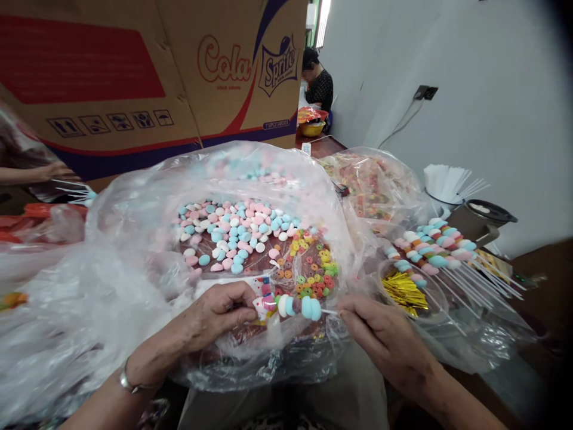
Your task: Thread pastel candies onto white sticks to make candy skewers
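Observation:
A candy skewer (310,309) of white, blue and dark sweets lies level between my hands. My right hand (380,328) pinches the white stick (330,312) at its bare right end. On the other side, my left hand (228,307), with a bracelet at the wrist, grips a small printed plastic bag (263,303). The skewer's left end is at the mouth of the bag or inside it; I cannot tell how far. Just beyond lie loose pink, blue and white sweets (240,230) and small coloured ring candies (313,269) in a big clear plastic bag (134,179).
Finished skewers (436,245) lie at the right beside gold twist ties (405,292) in a round tub. White sticks (445,182) stand behind, near a dark jug (481,218). A large carton (179,71) blocks the back. One person (319,83) sits far off; another person's hand (56,171) shows at left.

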The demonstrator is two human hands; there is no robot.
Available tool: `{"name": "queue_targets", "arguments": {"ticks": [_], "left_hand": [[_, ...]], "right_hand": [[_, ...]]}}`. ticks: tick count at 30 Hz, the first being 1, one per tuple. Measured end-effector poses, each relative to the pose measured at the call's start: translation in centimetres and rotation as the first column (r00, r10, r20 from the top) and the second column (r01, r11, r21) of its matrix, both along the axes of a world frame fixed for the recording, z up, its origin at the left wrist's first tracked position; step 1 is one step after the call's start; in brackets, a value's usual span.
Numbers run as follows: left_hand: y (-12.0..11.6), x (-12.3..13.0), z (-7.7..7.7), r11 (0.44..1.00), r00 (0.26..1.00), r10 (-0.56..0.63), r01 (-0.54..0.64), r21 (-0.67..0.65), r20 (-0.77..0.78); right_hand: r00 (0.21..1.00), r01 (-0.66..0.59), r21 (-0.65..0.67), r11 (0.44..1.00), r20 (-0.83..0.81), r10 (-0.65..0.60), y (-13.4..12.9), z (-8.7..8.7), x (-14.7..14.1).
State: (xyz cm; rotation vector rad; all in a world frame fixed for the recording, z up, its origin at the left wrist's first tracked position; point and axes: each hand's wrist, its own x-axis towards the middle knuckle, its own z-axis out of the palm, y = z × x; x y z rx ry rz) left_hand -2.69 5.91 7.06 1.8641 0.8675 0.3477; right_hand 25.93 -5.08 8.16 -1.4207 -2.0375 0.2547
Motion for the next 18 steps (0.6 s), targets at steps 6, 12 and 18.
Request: {"name": "queue_targets", "arguments": {"ticks": [6, 12, 18], "left_hand": [[-0.3, 0.0, 1.0, 0.992, 0.991, -0.121, 0.119, -0.038, -0.057], [-0.1, 0.8, 1.7, 0.962, 0.965, -0.257, 0.251, -0.110, -0.047], [0.5, 2.2, 2.1, 0.903, 0.925, -0.379, 0.372, -0.214, 0.007]], "right_hand": [[1.000, -0.030, 0.030, 0.999, 0.005, 0.030, 0.1, -0.3, 0.3], [0.977, -0.195, 0.083, 0.977, 0.098, 0.187, 1.1, 0.4, 1.3], [0.931, -0.316, 0.048, 0.948, 0.208, 0.299, 2.0, 1.1, 1.8]]}}
